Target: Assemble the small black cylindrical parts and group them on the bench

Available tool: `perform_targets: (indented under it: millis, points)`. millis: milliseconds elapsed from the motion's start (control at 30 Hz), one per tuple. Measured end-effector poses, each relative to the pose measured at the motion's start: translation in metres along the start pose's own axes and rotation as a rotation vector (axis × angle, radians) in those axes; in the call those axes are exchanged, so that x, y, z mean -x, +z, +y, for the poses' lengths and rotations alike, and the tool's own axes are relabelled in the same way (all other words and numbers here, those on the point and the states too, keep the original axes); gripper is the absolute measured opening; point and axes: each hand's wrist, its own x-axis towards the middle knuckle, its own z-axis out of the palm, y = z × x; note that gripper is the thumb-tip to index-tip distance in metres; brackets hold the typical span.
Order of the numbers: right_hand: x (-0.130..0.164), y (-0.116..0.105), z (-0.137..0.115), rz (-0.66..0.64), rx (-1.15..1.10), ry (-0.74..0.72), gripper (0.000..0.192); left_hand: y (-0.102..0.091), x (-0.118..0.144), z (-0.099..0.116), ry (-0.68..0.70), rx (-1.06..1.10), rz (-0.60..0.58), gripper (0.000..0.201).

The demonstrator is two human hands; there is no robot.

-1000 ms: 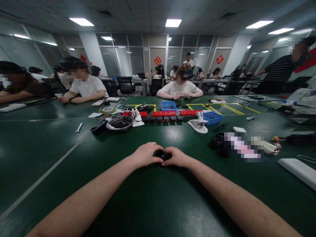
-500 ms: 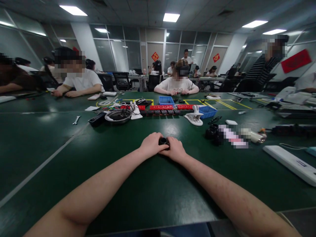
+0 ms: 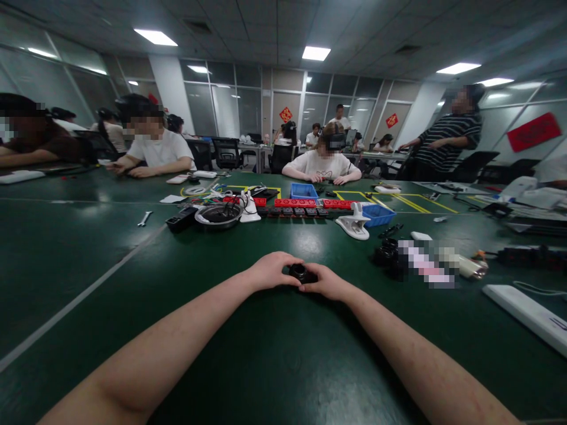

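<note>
A small black round object [image 3: 298, 272] with a ring-like opening on top is between my hands, low over the green tabletop. My left hand [image 3: 275, 272] holds its left side, with the fingers at the back and the thumb in front. From the right, my right hand [image 3: 326, 282] grips it the same way. The two sets of fingertips nearly meet around it. Its underside is hidden, and I cannot make out its exact kind.
Beyond my hands lie red and black power strips [image 3: 296, 203], a white clip stand [image 3: 354, 223], a blue bin [image 3: 377, 215] and a round metal dish [image 3: 218, 216]. A wrench [image 3: 144, 219] is on the left. Across the table sits a person [image 3: 322, 164].
My fingers have shifted around the black object, and more of it shows between them. The view has tipped upward a little. A standing person at the right has moved left.
</note>
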Motion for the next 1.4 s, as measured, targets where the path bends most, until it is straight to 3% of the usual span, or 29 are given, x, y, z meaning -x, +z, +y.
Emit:
perform_targets:
  millis: [233, 367, 467, 600, 733, 867, 1033, 1400]
  points:
    - [0.001, -0.006, 0.000, -0.040, -0.009, -0.034, 0.034, -0.001, -0.001, 0.000, -0.040, 0.027, 0.003, 0.046]
    - [0.000, -0.007, -0.001, -0.015, 0.037, 0.016, 0.030, 0.001, -0.001, 0.003, -0.089, 0.010, 0.026, 0.042]
    - [-0.001, 0.001, -0.003, 0.101, 0.202, 0.097, 0.034, 0.009, -0.001, 0.009, -0.173, -0.042, 0.103, 0.041]
    - [-0.003, 0.019, -0.009, 0.339, 0.611, 0.204, 0.030, 0.024, -0.004, 0.017, -0.338, -0.166, 0.279, 0.039]
    - [-0.004, 0.026, -0.010, 0.449, 0.740, 0.181, 0.031, 0.029, -0.006, 0.016, -0.336, -0.176, 0.326, 0.035]
    - [-0.004, 0.013, -0.005, 0.279, 0.471, 0.009, 0.042, 0.019, -0.004, 0.008, -0.204, -0.043, 0.245, 0.034]
    - [-0.001, -0.004, 0.002, 0.018, 0.106, -0.085, 0.032, 0.014, 0.000, 0.001, -0.137, 0.076, 0.176, 0.038]
    - [-0.001, -0.005, 0.001, 0.037, 0.074, -0.100, 0.026, 0.018, -0.001, 0.000, -0.114, 0.125, 0.194, 0.037]
